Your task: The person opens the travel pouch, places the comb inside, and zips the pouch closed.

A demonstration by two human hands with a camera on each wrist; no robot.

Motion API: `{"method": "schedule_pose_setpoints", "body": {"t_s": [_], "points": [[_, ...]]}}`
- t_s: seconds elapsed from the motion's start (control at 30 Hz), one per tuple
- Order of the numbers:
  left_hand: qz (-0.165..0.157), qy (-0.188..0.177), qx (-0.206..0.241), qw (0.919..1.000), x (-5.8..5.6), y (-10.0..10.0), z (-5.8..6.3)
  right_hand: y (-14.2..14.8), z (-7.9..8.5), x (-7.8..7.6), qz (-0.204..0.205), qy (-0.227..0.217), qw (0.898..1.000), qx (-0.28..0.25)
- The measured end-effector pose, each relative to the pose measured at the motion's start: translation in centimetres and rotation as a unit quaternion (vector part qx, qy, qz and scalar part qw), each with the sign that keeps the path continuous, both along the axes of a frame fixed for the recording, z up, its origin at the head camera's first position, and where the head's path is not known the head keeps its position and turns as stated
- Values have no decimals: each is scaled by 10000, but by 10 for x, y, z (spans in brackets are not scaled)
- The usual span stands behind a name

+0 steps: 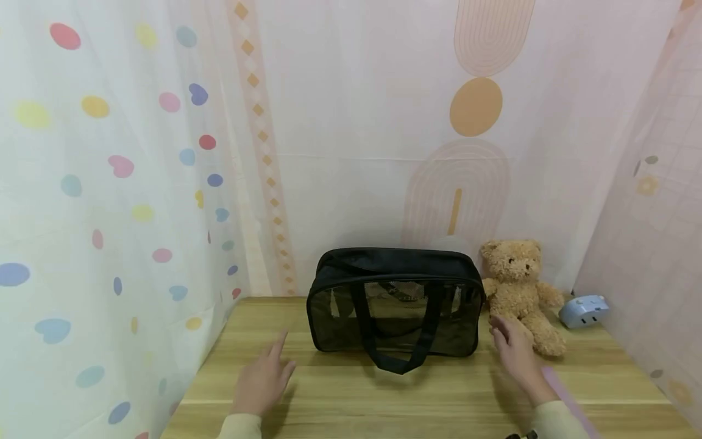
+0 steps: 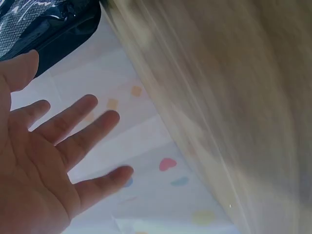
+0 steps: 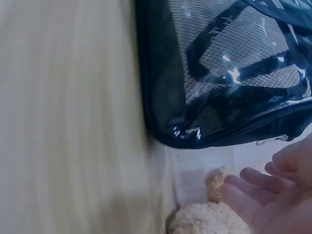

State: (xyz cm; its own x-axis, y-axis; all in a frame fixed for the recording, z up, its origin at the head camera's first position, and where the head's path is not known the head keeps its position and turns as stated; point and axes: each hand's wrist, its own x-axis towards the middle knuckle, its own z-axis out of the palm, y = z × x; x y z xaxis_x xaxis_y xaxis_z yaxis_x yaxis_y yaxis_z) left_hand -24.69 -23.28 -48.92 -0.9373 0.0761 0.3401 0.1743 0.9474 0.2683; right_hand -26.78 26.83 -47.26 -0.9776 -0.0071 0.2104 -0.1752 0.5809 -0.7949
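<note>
A black bag (image 1: 395, 305) with see-through panels and a hanging handle (image 1: 403, 364) stands upright near the back of the table. My left hand (image 1: 262, 375) hovers left of it, apart from it, with fingers spread and nothing held; the left wrist view shows the palm (image 2: 39, 180). To the bag's right, my right hand (image 1: 515, 353) is in front of a tan teddy bear (image 1: 515, 280). In the right wrist view its fingers (image 3: 258, 183) look loosely bent near the bag's zipper end and hold nothing. Whether they touch the bear cannot be told.
A small light-blue device (image 1: 584, 311) with dark slots lies right of the bear. A purple strip (image 1: 567, 399) lies beside my right forearm. Patterned curtains (image 1: 351, 122) hang behind and at both sides of the wooden table (image 1: 384, 408).
</note>
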Motion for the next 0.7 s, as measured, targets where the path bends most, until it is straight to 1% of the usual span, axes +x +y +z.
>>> {"method": "schedule_pose_setpoints", "body": {"t_s": [0.03, 0.1, 0.17, 0.23, 0.33, 0.4, 0.47, 0.57, 0.6, 0.7], "points": [[-34, 41, 82, 10000, -2, 1, 0, 0, 2, -3, 75, -140, 9993, -328], [-95, 54, 316, 9994, -6, 2, 0, 2, 5, -10, 189, -466, 9939, -984], [-126, 1, 572, 9983, -11, 5, 0, 3, 7, -15, 219, -766, 9852, -1515], [-199, -111, 874, 9959, -16, 7, 0, 4, 10, -20, 241, -984, 9761, -1921], [-342, -332, 1426, 9886, -23, 12, 1, 6, 13, -27, 306, -1216, 9633, -2374], [-459, -457, 1779, 9819, -26, 15, 2, 7, 15, -30, 394, -1353, 9522, -2709], [-550, -567, 2085, 9748, -29, 17, 3, 8, 16, -33, 439, -1505, 9382, -3087], [-636, -652, 2410, 9663, -31, 20, 4, 9, 17, -36, 485, -1648, 9190, -3550], [-648, -660, 2472, 9646, -32, 20, 4, 9, 17, -37, 476, -1674, 9147, -3647], [-668, -672, 2676, 9589, -33, 22, 5, 9, 20, -38, 446, -1707, 9065, -3835]]}}
